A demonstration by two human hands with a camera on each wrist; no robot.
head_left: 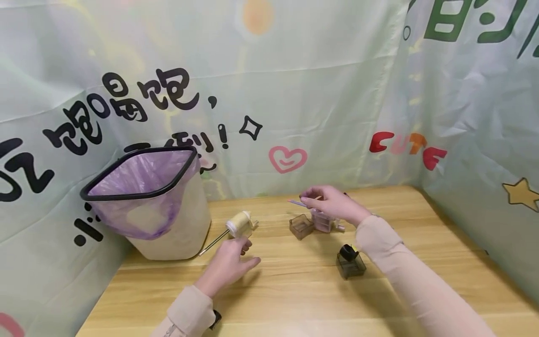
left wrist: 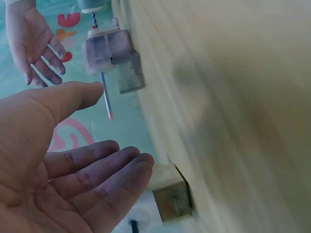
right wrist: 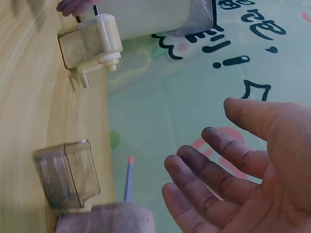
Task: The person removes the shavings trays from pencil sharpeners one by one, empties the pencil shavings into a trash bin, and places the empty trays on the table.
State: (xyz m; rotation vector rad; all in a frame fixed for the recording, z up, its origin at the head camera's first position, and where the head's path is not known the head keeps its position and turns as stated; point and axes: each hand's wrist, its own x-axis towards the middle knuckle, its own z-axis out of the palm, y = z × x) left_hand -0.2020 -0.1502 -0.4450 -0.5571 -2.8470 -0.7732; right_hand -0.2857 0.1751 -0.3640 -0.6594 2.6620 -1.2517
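Note:
My left hand (head_left: 229,264), its fingers apart and nothing between them, is just in front of a cream crank pencil sharpener (head_left: 239,223). A dark pencil (head_left: 214,242) sticks out of that sharpener toward the bin. My right hand (head_left: 330,202) hangs over a purple-pink pencil sharpener (head_left: 322,222), which it partly hides. In the right wrist view, this hand (right wrist: 228,179) has loosely bent fingers with nothing in them. A blue-violet pencil with a pink end (right wrist: 128,179) juts from the purple sharpener. Beside it stands a smoky clear shavings drawer (right wrist: 68,174).
At the back left is a white bin (head_left: 177,234) with a purple liner. Nearer me on the right, a dark translucent box (head_left: 350,267) has a black round part (head_left: 348,252) on top. Printed cloth (head_left: 337,107) hangs behind the wooden table (head_left: 286,299).

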